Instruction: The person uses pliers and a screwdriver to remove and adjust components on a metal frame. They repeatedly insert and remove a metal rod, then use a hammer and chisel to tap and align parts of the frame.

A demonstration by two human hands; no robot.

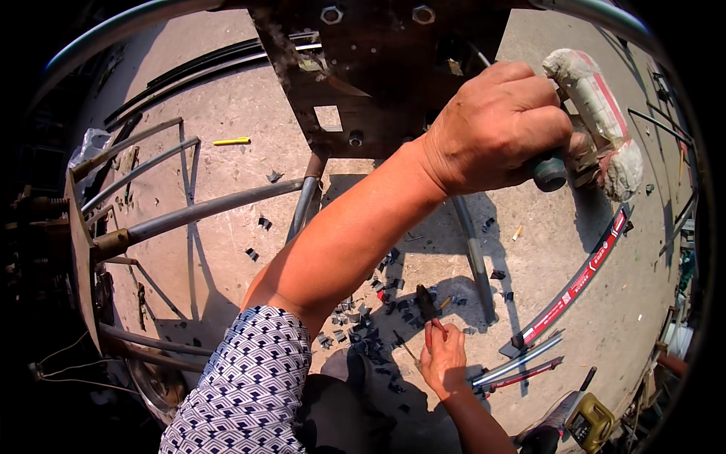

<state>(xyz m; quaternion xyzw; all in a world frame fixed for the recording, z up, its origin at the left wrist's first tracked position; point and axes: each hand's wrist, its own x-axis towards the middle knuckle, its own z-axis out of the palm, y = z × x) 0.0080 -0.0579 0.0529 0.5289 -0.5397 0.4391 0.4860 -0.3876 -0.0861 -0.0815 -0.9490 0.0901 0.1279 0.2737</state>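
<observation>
My left hand is closed in a fist around a bar handle with a dark green rounded end. A thin metal rod shows just beyond the knuckles, near the dark steel plate of a stand. Whether rod and handle are one piece, I cannot tell. Low down, my right hand is wrapped round red-handled pliers, their dark jaws pointing away from me. Small dark cut pieces litter the ground around the pliers.
A cloth-wrapped part sits right of my left hand. Metal legs support the stand. A red and black strip lies at right, near a yellow-brown jug. Long dark strips and a yellow marker-like stick lie at left.
</observation>
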